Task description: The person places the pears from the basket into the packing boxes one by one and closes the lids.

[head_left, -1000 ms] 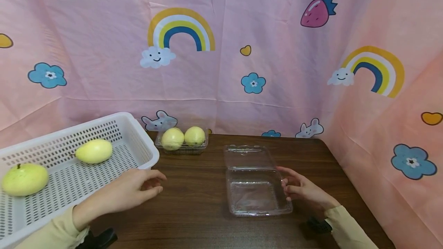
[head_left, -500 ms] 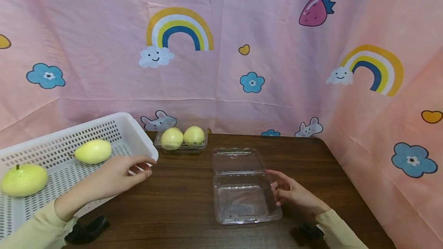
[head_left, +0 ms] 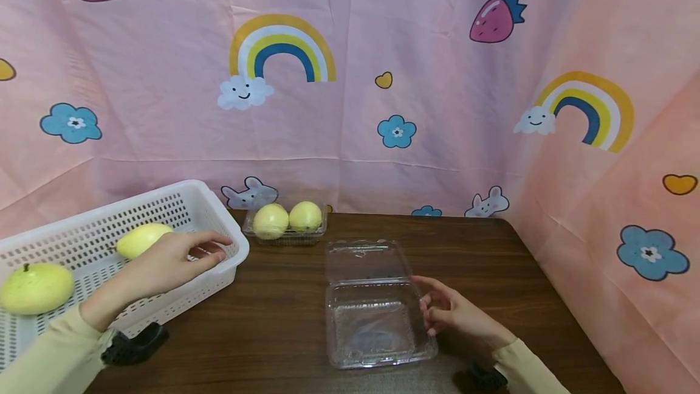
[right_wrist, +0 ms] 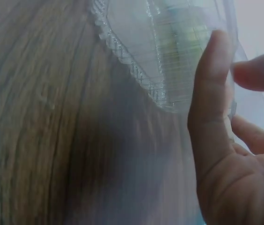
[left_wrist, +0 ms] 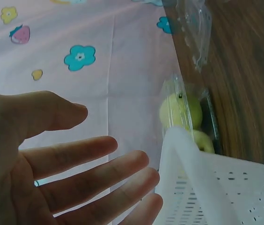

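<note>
My right hand [head_left: 456,315] pinches the right rim of a clear plastic clamshell container [head_left: 377,327]. Its lid [head_left: 366,260] is folded back and nothing lies inside. In the right wrist view the container's wall [right_wrist: 174,42] passes between thumb and fingers [right_wrist: 211,98]. My left hand [head_left: 169,260] hovers over the right end of a white perforated basket [head_left: 240,248], fingers loosely bent and holding nothing. The left wrist view shows those fingers [left_wrist: 90,178] spread beside the basket's rim. Two yellow-green pears lie in the basket: one [head_left: 35,289] far left, another [head_left: 139,239] partly behind my hand.
At the back of the dark wooden table [head_left: 279,321] stands a second clear container [head_left: 287,237] with two yellow-green fruits [head_left: 270,221] inside. A pink printed curtain [head_left: 350,126] hangs behind the table and along its right side.
My right hand has moved the clamshell container left and nearer to me. My left hand has gone left, from in front of the basket's corner to over the basket.
</note>
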Demonstrator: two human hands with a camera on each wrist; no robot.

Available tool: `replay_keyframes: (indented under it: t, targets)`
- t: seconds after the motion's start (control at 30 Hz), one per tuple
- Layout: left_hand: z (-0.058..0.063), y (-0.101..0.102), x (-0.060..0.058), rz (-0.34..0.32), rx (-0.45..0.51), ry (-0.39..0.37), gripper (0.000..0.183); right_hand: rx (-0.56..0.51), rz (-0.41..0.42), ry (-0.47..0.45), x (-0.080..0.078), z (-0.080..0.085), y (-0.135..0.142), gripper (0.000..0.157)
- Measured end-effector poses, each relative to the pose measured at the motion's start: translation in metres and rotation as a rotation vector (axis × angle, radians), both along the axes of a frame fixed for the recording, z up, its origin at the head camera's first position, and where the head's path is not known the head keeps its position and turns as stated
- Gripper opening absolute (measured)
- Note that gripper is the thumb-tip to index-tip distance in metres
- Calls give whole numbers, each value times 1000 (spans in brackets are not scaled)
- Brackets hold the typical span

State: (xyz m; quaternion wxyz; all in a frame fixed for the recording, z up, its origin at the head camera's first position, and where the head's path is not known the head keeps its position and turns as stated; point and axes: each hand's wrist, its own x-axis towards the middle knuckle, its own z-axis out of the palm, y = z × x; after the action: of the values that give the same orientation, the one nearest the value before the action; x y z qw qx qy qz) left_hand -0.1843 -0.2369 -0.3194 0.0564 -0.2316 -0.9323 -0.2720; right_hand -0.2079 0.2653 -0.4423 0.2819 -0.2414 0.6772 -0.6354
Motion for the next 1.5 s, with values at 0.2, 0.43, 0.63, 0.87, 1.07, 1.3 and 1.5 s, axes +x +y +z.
replay_keyframes:
  t: [0.2,0.43,0.63,0.87,1.07,1.3,1.5]
  targets:
    - [-1,-7,-6,26,-17,11,22,-32,40,6,3,-3,-6,67]
    - [-1,-15,-11,60,-48,18,22,-51,47,0,8,-3,-12,66]
    - [2,-22,-15,82,-57,20,21,-83,50,-8,12,-3,-17,65]
    - [6,-30,-22,81,-61,0,23,-106,74,-13,14,-3,-23,65]
    - [10,-36,-29,100,-78,-9,26,-86,57,-28,18,-3,-27,66]
    - [11,-54,-38,121,-64,-70,29,-56,5,-61,23,-1,-31,67]
    - [8,-68,-44,148,-75,-97,31,-57,0,-57,24,-1,-33,67]
